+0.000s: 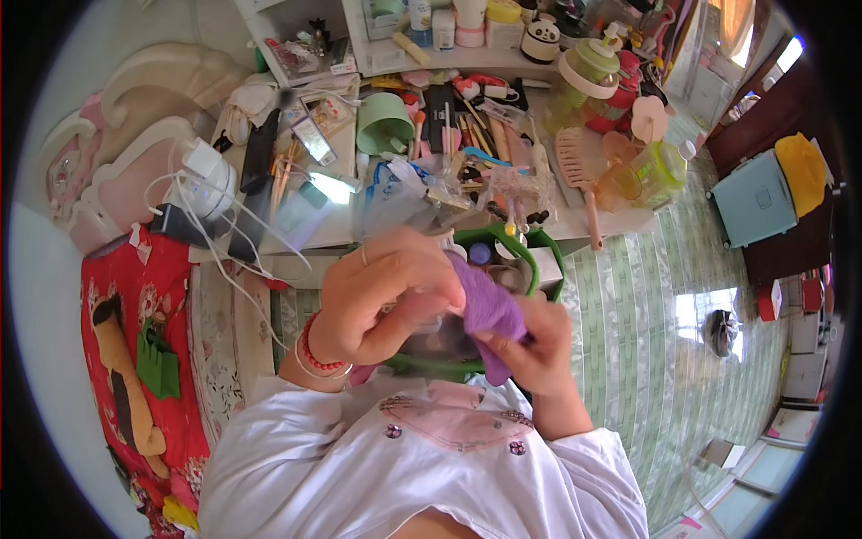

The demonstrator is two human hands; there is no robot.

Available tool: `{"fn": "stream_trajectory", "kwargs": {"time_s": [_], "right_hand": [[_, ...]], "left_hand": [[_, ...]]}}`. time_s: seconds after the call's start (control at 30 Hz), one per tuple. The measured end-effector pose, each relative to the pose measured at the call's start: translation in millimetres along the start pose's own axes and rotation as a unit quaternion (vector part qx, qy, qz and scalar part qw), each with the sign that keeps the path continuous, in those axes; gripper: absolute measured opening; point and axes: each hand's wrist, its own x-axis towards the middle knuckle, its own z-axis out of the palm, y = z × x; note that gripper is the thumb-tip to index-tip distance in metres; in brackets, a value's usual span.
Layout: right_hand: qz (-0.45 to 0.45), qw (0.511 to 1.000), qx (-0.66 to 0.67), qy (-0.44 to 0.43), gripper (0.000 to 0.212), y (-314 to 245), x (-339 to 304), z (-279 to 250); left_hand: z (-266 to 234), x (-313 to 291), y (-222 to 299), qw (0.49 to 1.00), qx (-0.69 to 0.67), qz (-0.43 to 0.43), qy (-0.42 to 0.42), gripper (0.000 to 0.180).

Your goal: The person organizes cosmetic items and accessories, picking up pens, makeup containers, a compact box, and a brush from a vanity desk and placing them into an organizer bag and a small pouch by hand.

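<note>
My left hand [382, 296], with a ring and red bead bracelets at the wrist, is curled over a clear rounded object held close to my chest. My right hand [539, 346] pinches a purple cloth [489, 310] that is pressed against that object. Both hands meet just above a green basket [543, 247] holding small bottles and jars. What the clear object is I cannot tell; the hands hide most of it.
A cluttered white desk [341, 229] lies beyond, with a green cup [384, 121], pens, brushes, a pink comb [579, 175], chargers and cables [202, 184]. A red patterned bedspread [135, 350] is at left, green striped floor [646, 341] at right, a light-blue box [754, 202] further right.
</note>
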Motion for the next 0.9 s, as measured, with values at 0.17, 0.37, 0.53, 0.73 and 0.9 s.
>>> {"fn": "stream_trajectory", "kwargs": {"time_s": [0.17, 0.37, 0.53, 0.73, 0.9], "right_hand": [[0.11, 0.992, -0.051, -0.024, 0.006, 25, -25, -17], [0.131, 0.979, -0.029, 0.151, 0.006, 40, -47, -27], [0.117, 0.976, -0.023, 0.184, 0.006, 42, -41, -34], [0.132, 0.973, -0.025, 0.185, 0.006, 38, -36, -32], [0.143, 0.97, -0.023, 0.197, 0.006, 38, -37, -32]], "left_hand": [[-32, -13, 13, 0.93, -0.23, -0.08, 0.277, 0.013], [-99, 22, -16, 0.962, 0.179, -0.146, 0.144, 0.011], [-174, 71, -111, 0.91, 0.306, -0.225, 0.165, 0.017], [-207, 98, -206, 0.811, 0.575, -0.096, 0.048, 0.015], [-223, 109, -238, 0.713, 0.669, -0.184, -0.104, 0.016]]}}
